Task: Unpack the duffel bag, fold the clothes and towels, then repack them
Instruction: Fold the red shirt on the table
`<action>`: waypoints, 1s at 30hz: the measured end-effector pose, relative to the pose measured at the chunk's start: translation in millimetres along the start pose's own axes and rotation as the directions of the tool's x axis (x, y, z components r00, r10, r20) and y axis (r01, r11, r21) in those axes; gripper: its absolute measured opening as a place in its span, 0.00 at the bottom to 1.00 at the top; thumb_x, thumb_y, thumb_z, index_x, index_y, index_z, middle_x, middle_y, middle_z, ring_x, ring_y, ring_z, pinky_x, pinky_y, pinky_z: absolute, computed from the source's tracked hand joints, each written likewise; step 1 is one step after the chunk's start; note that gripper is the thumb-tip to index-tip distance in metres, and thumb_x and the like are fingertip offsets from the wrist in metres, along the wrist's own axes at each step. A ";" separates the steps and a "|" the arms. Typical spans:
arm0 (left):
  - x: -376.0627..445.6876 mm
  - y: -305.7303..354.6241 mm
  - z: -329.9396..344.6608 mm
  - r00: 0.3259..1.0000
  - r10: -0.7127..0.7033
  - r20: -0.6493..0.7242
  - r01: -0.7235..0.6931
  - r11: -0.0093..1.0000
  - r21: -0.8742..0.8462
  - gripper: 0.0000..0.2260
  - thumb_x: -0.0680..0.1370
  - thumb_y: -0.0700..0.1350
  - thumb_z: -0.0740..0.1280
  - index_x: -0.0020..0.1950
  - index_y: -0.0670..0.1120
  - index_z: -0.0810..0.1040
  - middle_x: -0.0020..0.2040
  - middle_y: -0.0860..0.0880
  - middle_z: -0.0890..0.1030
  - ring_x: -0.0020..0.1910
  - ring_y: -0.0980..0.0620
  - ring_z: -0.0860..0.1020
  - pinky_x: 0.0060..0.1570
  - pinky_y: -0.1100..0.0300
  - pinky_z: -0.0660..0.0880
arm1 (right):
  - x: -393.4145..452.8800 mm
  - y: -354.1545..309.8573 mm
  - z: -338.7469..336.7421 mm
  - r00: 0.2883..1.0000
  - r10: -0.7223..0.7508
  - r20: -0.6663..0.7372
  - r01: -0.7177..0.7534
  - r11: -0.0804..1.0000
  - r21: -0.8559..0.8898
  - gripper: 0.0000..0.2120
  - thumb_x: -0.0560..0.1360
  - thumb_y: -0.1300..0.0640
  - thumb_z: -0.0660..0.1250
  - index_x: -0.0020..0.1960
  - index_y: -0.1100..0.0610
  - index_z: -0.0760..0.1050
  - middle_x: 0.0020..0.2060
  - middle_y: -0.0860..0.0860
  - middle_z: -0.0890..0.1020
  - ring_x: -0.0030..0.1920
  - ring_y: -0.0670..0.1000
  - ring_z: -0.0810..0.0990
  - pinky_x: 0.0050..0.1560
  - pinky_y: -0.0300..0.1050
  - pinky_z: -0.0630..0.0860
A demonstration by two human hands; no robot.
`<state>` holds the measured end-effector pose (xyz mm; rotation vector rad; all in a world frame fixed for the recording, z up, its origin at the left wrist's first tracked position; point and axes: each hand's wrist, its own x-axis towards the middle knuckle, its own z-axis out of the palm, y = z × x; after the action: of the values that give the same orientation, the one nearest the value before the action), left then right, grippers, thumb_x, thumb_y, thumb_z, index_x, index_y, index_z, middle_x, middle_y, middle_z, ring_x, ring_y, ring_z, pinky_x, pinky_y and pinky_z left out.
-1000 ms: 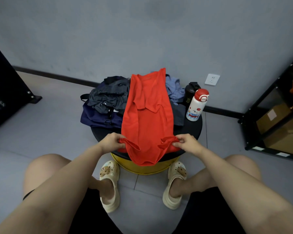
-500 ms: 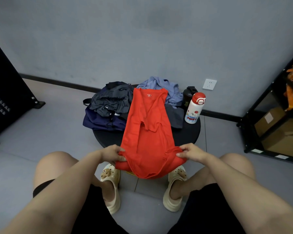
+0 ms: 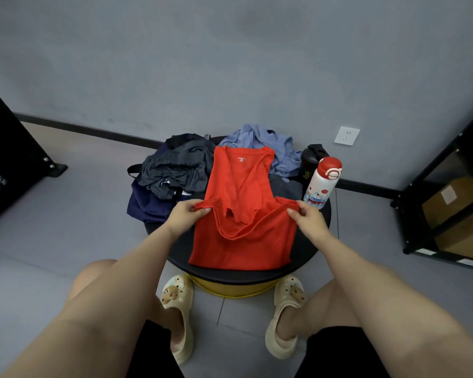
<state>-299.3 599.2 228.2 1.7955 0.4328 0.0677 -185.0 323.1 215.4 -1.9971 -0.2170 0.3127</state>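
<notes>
**Red shirt folded up from the hem, both hands at the fold**

Nearest the camera, two bare knees frame a pair of cream clogs [image 3: 176, 312] planted on the tiled floor either side of a yellow base. Above them sits the round black bench [image 3: 238, 275], and on its near half lies the red shirt [image 3: 243, 241], doubled over so its lower part lies on top of the body.

The left hand [image 3: 187, 212] pinches the hem corner at the shirt's left edge; the right hand [image 3: 307, 219] pinches the matching corner at the right edge. Both grip cloth between thumb and fingers, raised a little above the bench, so the hem sags in a loop between them. Holding both corners level likely keeps the fold square as the hem is carried toward the collar, which points away from the person with its label showing.

Left of the shirt, a heap of dark grey clothes [image 3: 178, 170] rests on the navy duffel bag [image 3: 145, 205], apparently unpacked and waiting. Behind the collar lies a crumpled blue garment [image 3: 262, 143]. To the right stand a white bottle [image 3: 322, 184] with a red cap and, just behind it, a black bottle [image 3: 310, 162], kept off the folding area. Farthest back is a wall socket [image 3: 346, 135].
</notes>
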 end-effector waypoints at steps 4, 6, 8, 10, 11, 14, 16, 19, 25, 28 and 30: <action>42.6 15.0 2.7 0.998 -0.064 -0.001 0.064 0.989 -0.132 0.10 0.79 0.43 0.65 0.58 0.42 0.78 0.48 0.49 0.83 0.48 0.53 0.81 0.55 0.58 0.76 | 39.1 -12.0 6.1 0.999 0.022 -0.025 -0.020 0.995 0.102 0.07 0.79 0.63 0.62 0.55 0.55 0.75 0.48 0.52 0.79 0.52 0.51 0.77 0.55 0.44 0.73; 59.7 19.4 3.3 0.998 -0.064 -0.022 0.060 0.989 -0.139 0.08 0.79 0.45 0.65 0.56 0.44 0.79 0.51 0.46 0.82 0.50 0.50 0.80 0.55 0.57 0.76 | 55.1 -15.4 7.8 0.999 0.024 -0.030 -0.020 0.992 0.124 0.08 0.79 0.63 0.61 0.55 0.54 0.75 0.50 0.54 0.81 0.52 0.53 0.79 0.56 0.48 0.75; 83.9 23.8 4.4 0.998 -0.041 -0.057 0.033 0.990 -0.140 0.06 0.79 0.45 0.65 0.51 0.45 0.79 0.47 0.47 0.81 0.46 0.52 0.80 0.49 0.59 0.77 | 78.5 -17.1 9.6 0.999 0.019 -0.041 -0.014 0.993 0.113 0.08 0.79 0.62 0.62 0.55 0.53 0.76 0.51 0.55 0.82 0.52 0.54 0.80 0.58 0.51 0.76; 108.1 26.0 5.2 0.995 -0.036 -0.092 0.025 0.993 -0.115 0.06 0.79 0.45 0.65 0.51 0.44 0.79 0.44 0.50 0.81 0.42 0.55 0.79 0.43 0.62 0.77 | 102.0 -17.2 11.3 0.998 0.029 -0.051 -0.023 0.993 0.112 0.09 0.79 0.62 0.63 0.56 0.54 0.77 0.50 0.54 0.82 0.52 0.54 0.81 0.58 0.52 0.76; 120.2 26.4 5.5 0.994 -0.037 -0.107 0.026 0.994 -0.104 0.06 0.79 0.46 0.65 0.50 0.45 0.79 0.43 0.51 0.81 0.41 0.56 0.79 0.41 0.64 0.76 | 113.2 -17.7 12.7 0.998 0.034 -0.050 -0.028 0.993 0.117 0.09 0.79 0.62 0.63 0.57 0.56 0.77 0.50 0.54 0.82 0.51 0.53 0.80 0.58 0.50 0.76; 156.7 25.2 7.5 0.991 -0.037 -0.129 0.028 0.997 -0.072 0.07 0.79 0.47 0.65 0.51 0.44 0.79 0.43 0.50 0.80 0.43 0.55 0.79 0.41 0.65 0.75 | 146.6 -20.3 17.9 0.997 0.048 -0.053 -0.042 0.993 0.107 0.11 0.79 0.62 0.63 0.59 0.58 0.77 0.49 0.53 0.81 0.51 0.52 0.80 0.55 0.46 0.76; 181.1 23.3 9.8 0.991 -0.034 -0.128 0.027 0.998 -0.056 0.09 0.79 0.47 0.64 0.54 0.43 0.78 0.45 0.50 0.80 0.45 0.54 0.79 0.43 0.66 0.75 | 170.0 -19.7 22.8 0.997 0.052 -0.054 -0.046 0.993 0.111 0.11 0.79 0.61 0.63 0.60 0.59 0.77 0.49 0.53 0.81 0.51 0.51 0.79 0.53 0.43 0.75; 217.8 23.6 12.6 0.987 -0.025 -0.160 0.023 1.000 -0.013 0.08 0.80 0.47 0.63 0.53 0.44 0.77 0.44 0.52 0.78 0.45 0.55 0.77 0.42 0.68 0.74 | 206.2 -17.6 29.8 0.997 0.053 -0.059 -0.046 0.992 0.121 0.11 0.79 0.62 0.62 0.60 0.61 0.76 0.48 0.53 0.80 0.48 0.49 0.78 0.49 0.40 0.74; 285.1 18.8 17.5 0.969 0.011 -0.248 0.009 0.997 0.077 0.12 0.80 0.45 0.63 0.58 0.39 0.78 0.48 0.48 0.77 0.48 0.54 0.75 0.37 0.69 0.70 | 269.8 -6.1 42.5 0.993 0.080 -0.087 -0.067 0.987 0.148 0.10 0.79 0.65 0.61 0.60 0.65 0.74 0.42 0.50 0.78 0.41 0.45 0.77 0.48 0.38 0.75; 308.5 11.0 17.9 0.950 0.028 -0.311 0.017 0.990 0.142 0.12 0.80 0.47 0.62 0.55 0.39 0.78 0.46 0.48 0.77 0.48 0.53 0.74 0.42 0.66 0.66 | 291.9 4.2 47.9 0.989 0.095 -0.113 -0.079 0.987 0.138 0.11 0.79 0.62 0.61 0.60 0.64 0.74 0.43 0.51 0.79 0.49 0.53 0.78 0.57 0.51 0.75; 319.9 3.4 16.8 0.925 0.020 -0.379 0.040 0.988 0.150 0.12 0.81 0.48 0.61 0.52 0.40 0.78 0.44 0.47 0.76 0.46 0.52 0.73 0.44 0.64 0.65 | 302.4 11.9 51.4 0.983 0.109 -0.145 -0.093 0.989 0.114 0.11 0.80 0.60 0.61 0.60 0.62 0.75 0.48 0.56 0.81 0.51 0.54 0.78 0.59 0.54 0.75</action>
<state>3.0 687.1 169.3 1.9370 0.7414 0.3905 86.1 449.4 146.3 -1.9187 -0.0021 0.2317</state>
